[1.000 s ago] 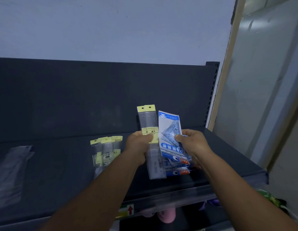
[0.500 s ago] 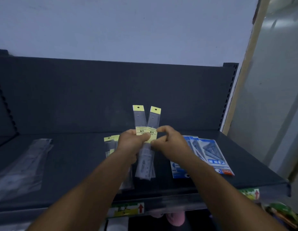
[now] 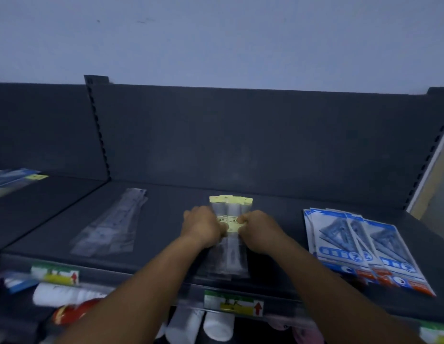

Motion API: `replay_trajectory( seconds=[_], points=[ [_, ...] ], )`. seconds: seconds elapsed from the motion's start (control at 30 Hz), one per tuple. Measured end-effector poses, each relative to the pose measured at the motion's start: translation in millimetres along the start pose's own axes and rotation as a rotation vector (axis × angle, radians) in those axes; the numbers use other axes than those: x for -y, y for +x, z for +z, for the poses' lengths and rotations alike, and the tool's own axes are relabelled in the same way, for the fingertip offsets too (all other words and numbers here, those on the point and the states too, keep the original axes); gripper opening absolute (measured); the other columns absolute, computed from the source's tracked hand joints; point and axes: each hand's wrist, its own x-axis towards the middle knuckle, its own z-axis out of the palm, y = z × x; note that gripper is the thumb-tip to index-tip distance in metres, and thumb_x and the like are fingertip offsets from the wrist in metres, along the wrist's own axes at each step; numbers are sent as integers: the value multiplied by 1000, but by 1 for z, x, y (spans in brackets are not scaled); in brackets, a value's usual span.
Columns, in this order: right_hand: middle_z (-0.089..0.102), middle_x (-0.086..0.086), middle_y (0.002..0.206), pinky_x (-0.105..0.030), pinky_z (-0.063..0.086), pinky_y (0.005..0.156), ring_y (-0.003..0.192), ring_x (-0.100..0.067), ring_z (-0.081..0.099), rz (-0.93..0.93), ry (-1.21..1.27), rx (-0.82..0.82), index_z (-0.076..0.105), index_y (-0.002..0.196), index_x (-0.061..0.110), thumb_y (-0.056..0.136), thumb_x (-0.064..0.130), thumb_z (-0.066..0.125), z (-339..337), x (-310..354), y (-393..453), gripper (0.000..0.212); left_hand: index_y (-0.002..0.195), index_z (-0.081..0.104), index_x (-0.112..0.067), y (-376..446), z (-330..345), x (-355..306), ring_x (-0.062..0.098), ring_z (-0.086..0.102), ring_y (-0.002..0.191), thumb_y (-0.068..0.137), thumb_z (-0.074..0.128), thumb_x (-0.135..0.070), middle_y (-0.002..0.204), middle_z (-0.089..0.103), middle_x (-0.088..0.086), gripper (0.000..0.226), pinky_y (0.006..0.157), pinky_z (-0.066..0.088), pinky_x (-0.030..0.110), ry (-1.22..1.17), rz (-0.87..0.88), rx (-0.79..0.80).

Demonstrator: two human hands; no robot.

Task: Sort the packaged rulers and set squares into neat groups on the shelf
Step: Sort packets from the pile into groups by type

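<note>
Yellow-topped clear ruler packs lie bunched between both hands' fingers.

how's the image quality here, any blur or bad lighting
Head view: dim, bluish light, so the dark shelf loses detail; motion blur smears the clear ruler packs and print on the set square packs; wide-angle distortion bows the shelf edges.

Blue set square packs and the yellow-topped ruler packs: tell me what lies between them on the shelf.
In the head view, only the right hand and its forearm, at the yellow-topped ruler packs; beyond that, bare dark shelf up to the blue set square packs.
</note>
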Motion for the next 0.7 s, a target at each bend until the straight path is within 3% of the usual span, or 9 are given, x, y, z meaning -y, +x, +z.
replay_trajectory(
  seconds=[0.1, 0.23, 0.4, 0.6, 0.7],
  points=[
    [44, -12, 135, -33, 44, 93, 118, -27, 48, -37, -175, -3, 56, 127, 14, 93, 18, 50, 2, 4, 1, 34, 98, 63, -11, 2, 1, 8, 27, 45, 111, 95, 49, -42, 111, 62, 10, 35, 96, 37, 33, 122, 58, 35],
    [40, -10, 136, -34, 37, 95, 121, -26, 37, -49, -298, -21, 53, 127, 17, 95, 26, 45, 2, 13, -3, 34, 106, 60, -12, 3, -5, 17, 30, 42, 118, 97, 46, -43, 117, 55, 12, 35, 97, 42, 39, 161, 121, 82],
    [35, -3, 148, -35, 27, 106, 133, -24, 31, -124, -341, -94, 32, 145, 19, 98, 36, 41, 12, 40, -7, 51, 142, 40, -16, -7, -30, 40, 30, 39, 130, 98, 46, -41, 139, 43, 12, 51, 102, 36, 36, 259, 212, 38],
    [26, -3, 155, -33, 12, 116, 143, -20, 20, -192, -307, -104, 21, 150, 13, 99, 40, 38, 38, 100, -13, 60, 145, 34, -14, -22, -73, 96, 28, 43, 130, 95, 50, -40, 141, 46, 11, 58, 105, 38, 34, 284, 231, -44],
    [24, -3, 157, -31, 12, 115, 144, -20, 18, -216, -285, -102, 19, 151, 12, 100, 40, 36, 54, 140, -18, 61, 137, 43, -14, -32, -98, 132, 27, 51, 121, 95, 51, -37, 134, 53, 11, 49, 96, 44, 34, 256, 220, -57]
  ],
)
